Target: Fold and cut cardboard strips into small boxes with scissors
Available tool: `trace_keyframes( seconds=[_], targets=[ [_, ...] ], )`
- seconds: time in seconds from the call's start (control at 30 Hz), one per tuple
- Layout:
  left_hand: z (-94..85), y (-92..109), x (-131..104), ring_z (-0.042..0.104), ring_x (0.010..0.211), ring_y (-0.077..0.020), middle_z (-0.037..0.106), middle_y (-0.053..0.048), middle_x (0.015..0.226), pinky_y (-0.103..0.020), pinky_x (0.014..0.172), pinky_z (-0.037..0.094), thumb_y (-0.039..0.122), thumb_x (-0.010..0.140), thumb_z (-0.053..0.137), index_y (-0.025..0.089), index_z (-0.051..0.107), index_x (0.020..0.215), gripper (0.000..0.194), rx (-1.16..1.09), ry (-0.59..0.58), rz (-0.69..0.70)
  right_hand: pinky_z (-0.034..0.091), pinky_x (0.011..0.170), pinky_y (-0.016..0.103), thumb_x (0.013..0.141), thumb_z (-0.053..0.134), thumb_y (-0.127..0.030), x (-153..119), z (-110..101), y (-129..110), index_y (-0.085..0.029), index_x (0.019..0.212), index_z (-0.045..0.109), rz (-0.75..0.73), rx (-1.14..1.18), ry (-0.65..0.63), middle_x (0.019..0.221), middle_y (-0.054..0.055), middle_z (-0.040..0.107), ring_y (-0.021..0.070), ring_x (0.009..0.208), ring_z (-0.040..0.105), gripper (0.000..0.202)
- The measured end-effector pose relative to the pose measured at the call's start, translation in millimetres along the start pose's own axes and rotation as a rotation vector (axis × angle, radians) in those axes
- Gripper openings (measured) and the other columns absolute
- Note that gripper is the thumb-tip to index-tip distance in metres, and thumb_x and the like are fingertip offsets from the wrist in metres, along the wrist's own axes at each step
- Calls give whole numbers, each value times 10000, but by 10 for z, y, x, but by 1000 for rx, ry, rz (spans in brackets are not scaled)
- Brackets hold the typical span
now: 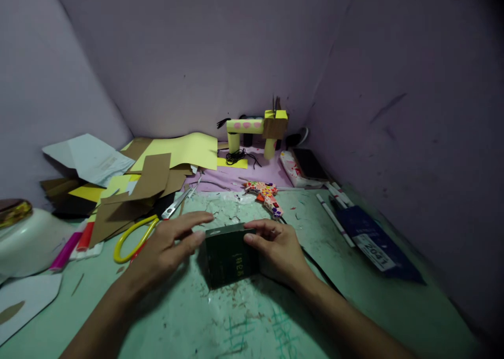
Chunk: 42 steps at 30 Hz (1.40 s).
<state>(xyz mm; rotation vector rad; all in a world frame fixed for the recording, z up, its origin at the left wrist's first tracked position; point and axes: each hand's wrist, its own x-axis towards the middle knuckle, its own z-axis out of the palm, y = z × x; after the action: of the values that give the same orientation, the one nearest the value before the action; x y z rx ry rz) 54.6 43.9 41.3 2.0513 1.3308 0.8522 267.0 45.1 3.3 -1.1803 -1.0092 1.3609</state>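
Head view: our right hand [277, 243] pinches the dark green box [231, 258] at its top right corner; our left hand [173, 243], fingers parted, hovers at its left (whether touching, we cannot tell). Beyond the box lies a floral glue gun [264, 193].

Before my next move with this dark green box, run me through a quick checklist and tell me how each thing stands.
1. Right hand has a grip on the dark green box: ok, thumb and fingers are at its upper right corner.
2. Left hand touches the box: cannot tell, its fingertips are right by the upper left corner.
3. Scissors apart from the box: ok, they lie to its left.
4. Black cord well away from the right arm: not ok, it runs close alongside.
5. Floral glue gun cool: cannot tell.
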Motion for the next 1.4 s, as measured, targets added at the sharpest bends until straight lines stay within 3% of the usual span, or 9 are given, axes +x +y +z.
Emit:
trace_keyframes(
  seconds=[0.1, 0.27, 0.47, 0.73, 0.93, 1.03, 1.17, 1.3, 1.4],
  targets=[
    [83, 24, -41, 616, 1021, -253, 678, -75, 1115, -409, 876, 478, 332, 834, 507, 257, 673, 1068, 296, 7, -42, 94, 320, 472, 235, 508, 731, -172, 3, -4, -15, -170, 677, 723, -7, -1, -14, 478, -58, 508, 83, 461, 427, 169],
    [139, 30, -32, 668, 853, -241, 726, -74, 978, -401, 745, 534, 313, 866, 468, 260, 704, 1005, 278, -85, -54, 16, 317, 477, 233, 516, 734, -163, 14, -25, -8, -168, 702, 728, -22, 5, -59, 482, -59, 497, 76, 460, 418, 186],
    [122, -19, -12, 656, 814, -236, 729, -74, 931, -392, 718, 514, 331, 870, 466, 243, 712, 975, 281, -198, -98, -72, 345, 494, 241, 512, 744, -158, 23, -39, 16, -169, 717, 730, -18, 31, -100, 497, -45, 526, 84, 474, 446, 206],
    [153, 26, -37, 638, 824, -230, 716, -67, 879, -372, 708, 505, 338, 900, 408, 231, 704, 927, 317, -130, -116, -35, 353, 468, 222, 480, 758, -123, 24, -15, 14, -165, 666, 722, 2, 70, -57, 470, -50, 539, 76, 451, 454, 194],
    [172, 61, -40, 613, 974, -253, 690, -90, 1054, -416, 840, 467, 381, 885, 415, 224, 654, 1086, 350, -119, 44, -57, 396, 470, 227, 462, 825, -197, 41, -49, 20, -156, 690, 694, 48, 187, -35, 469, -53, 555, 83, 436, 492, 266],
    [139, 86, -24, 622, 803, -231, 692, -89, 852, -377, 726, 486, 416, 874, 395, 163, 644, 1072, 407, -174, 238, -130, 459, 517, 271, 470, 849, -300, 61, -100, 13, -172, 746, 671, 77, 261, -48, 565, -9, 649, 129, 494, 582, 353],
    [74, 79, 4, 557, 654, -179, 620, -47, 730, -305, 602, 459, 438, 815, 473, 148, 654, 906, 354, -316, 454, -252, 505, 576, 301, 463, 870, -246, 83, -154, 22, -181, 764, 662, 142, 426, -79, 652, 20, 705, 166, 558, 645, 371],
    [120, 58, 21, 553, 683, -176, 623, -84, 852, -296, 586, 452, 444, 789, 477, 136, 635, 894, 362, -624, 337, -335, 523, 602, 314, 528, 848, -229, 97, -171, 75, -182, 804, 662, 146, 431, -94, 698, 43, 724, 188, 606, 671, 336],
    [212, 53, 22, 564, 687, -185, 626, -86, 843, -309, 595, 454, 442, 780, 497, 130, 640, 907, 366, -712, 260, -346, 526, 582, 311, 525, 849, -234, 107, -181, 106, -180, 807, 660, 133, 412, -73, 696, 40, 721, 188, 592, 668, 345]
  ],
)
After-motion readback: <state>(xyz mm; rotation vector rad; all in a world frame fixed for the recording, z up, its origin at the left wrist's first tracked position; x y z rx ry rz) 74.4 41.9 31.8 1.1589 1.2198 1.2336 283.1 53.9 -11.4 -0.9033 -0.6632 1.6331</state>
